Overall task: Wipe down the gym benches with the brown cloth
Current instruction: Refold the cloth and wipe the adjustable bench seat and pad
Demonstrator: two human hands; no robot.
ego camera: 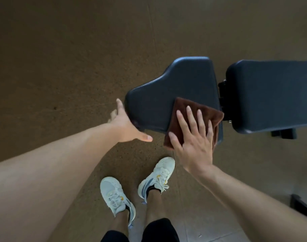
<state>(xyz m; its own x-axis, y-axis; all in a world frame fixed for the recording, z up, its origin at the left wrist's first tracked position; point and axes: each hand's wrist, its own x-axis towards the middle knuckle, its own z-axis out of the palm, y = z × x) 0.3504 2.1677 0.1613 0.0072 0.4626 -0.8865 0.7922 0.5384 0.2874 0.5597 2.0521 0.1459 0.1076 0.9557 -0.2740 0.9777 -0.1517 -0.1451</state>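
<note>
A black padded gym bench lies in front of me, with a seat pad (175, 88) on the left and a longer back pad (271, 91) running off to the right. A folded brown cloth (182, 109) rests on the near right corner of the seat pad and hangs over its edge. My right hand (193, 138) lies flat on the cloth with its fingers spread, pressing it onto the pad. My left hand (126, 124) holds the narrow left end of the seat pad, thumb under the near edge.
The floor is brown speckled rubber matting (70, 67). My two white sneakers (137, 189) stand just in front of the seat pad. A metal hinge (222, 96) joins the two pads. A dark frame part (284, 133) shows under the back pad, another dark piece (301, 205) at the lower right.
</note>
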